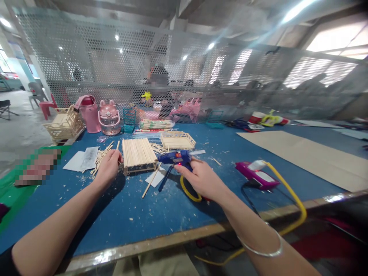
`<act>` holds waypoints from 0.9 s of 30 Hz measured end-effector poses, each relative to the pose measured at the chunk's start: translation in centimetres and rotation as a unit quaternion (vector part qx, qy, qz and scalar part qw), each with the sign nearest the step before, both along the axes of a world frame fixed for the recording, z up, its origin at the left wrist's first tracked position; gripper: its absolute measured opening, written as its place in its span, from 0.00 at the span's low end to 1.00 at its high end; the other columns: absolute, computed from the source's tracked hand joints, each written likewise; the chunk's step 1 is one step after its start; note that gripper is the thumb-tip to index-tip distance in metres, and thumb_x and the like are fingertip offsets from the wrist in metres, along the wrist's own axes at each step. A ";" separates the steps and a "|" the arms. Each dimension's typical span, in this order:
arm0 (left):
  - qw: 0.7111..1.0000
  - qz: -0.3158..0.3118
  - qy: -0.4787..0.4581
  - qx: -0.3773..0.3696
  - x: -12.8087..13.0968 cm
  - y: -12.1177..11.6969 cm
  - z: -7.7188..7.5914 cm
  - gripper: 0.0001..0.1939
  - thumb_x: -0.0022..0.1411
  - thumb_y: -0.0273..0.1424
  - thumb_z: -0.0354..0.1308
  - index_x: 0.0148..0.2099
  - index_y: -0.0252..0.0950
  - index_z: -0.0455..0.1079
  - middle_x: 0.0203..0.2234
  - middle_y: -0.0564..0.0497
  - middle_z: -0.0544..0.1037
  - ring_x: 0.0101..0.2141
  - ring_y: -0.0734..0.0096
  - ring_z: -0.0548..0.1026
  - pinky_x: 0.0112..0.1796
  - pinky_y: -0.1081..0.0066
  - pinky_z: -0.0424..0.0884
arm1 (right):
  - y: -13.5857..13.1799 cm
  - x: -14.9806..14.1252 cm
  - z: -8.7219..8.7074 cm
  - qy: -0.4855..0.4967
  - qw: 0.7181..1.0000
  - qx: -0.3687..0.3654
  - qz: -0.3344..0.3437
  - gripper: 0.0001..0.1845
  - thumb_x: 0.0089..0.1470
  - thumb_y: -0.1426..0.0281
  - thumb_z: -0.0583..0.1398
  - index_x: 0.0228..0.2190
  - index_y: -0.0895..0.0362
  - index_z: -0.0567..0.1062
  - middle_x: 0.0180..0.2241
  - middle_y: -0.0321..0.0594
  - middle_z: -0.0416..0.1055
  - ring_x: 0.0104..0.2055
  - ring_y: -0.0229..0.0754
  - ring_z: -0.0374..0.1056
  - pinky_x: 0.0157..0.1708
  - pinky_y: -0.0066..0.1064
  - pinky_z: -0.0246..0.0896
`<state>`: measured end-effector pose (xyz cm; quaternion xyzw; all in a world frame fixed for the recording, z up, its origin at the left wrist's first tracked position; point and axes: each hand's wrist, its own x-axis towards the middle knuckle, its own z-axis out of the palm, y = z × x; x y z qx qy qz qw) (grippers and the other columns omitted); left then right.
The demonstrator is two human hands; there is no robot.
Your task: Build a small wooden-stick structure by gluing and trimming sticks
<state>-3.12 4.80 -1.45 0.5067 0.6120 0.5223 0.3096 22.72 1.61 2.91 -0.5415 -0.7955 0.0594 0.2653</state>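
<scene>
My right hand [201, 174] is wrapped round the blue glue gun [175, 158], fingers closed on its handle, a red light glowing by my thumb! A clear glue stick [198, 152] pokes from its back, and the nozzle points left, right by the near corner of the stick-built box [139, 153]; whether it touches, I can't tell. Over on the left, my left hand [110, 163] pinches a short wooden stick [118, 145], its end standing above my fingertips, close beside that box with its slatted top.

Just in front, a longer stick [149, 184] lies slanting across white paper [155, 177]. Left of my left hand, loose sticks [99, 160] spill by more paper. Behind the box sits a shallow stick tray [178, 142], with packaged sticks [156, 124] beyond. Further back left, there's a pink tumbler [89, 115] and an eared bottle [109, 120]. Out right, a purple power strip [258, 175] takes a yellow cord [287, 191], and a large brown sheet [301, 157] covers the blue table [138, 220] beyond.
</scene>
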 end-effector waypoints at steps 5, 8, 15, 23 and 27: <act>1.000 0.000 -0.002 -0.002 -0.1 0.0 -0.2 0.13 0.55 0.35 0.44 0.21 0.36 0.59 0.15 0.57 0.59 0.16 0.77 0.55 0.17 0.76 0.51 | -0.1 0.6 -0.1 -0.010 0.999 0.004 -0.031 0.20 0.54 0.57 0.50 0.19 0.56 0.65 0.24 0.43 0.69 0.25 0.41 0.64 0.23 0.29 0.53; 1.000 0.000 -0.005 -0.002 -0.1 0.0 -0.1 0.13 0.55 0.35 0.44 0.21 0.36 0.59 0.15 0.57 0.59 0.16 0.77 0.56 0.17 0.76 0.51 | -0.2 0.5 -0.1 -0.004 0.999 0.002 -0.036 0.21 0.54 0.56 0.50 0.17 0.55 0.63 0.23 0.42 0.68 0.24 0.40 0.63 0.22 0.29 0.53; 1.000 0.007 -0.012 -0.007 0.1 -0.1 0.2 0.12 0.55 0.34 0.44 0.22 0.37 0.58 0.13 0.58 0.57 0.15 0.77 0.55 0.18 0.76 0.50 | -0.3 0.1 0.0 0.005 1.000 -0.007 -0.027 0.19 0.54 0.58 0.51 0.18 0.55 0.63 0.22 0.41 0.68 0.24 0.40 0.64 0.23 0.29 0.54; 1.000 0.012 -0.019 -0.004 0.1 -0.1 0.1 0.11 0.54 0.33 0.45 0.22 0.36 0.59 0.15 0.57 0.59 0.17 0.78 0.56 0.18 0.76 0.50 | -0.3 0.1 0.0 0.013 1.000 -0.014 -0.011 0.18 0.54 0.59 0.51 0.23 0.57 0.70 0.23 0.42 0.70 0.26 0.41 0.66 0.24 0.28 0.55; 0.999 0.011 -0.038 -0.002 0.2 -0.2 0.3 0.10 0.53 0.33 0.46 0.23 0.36 0.60 0.16 0.57 0.60 0.16 0.78 0.56 0.18 0.76 0.50 | -0.4 -0.1 0.1 0.027 0.999 -0.017 -0.012 0.17 0.55 0.59 0.52 0.27 0.58 0.71 0.27 0.43 0.72 0.28 0.42 0.67 0.26 0.29 0.57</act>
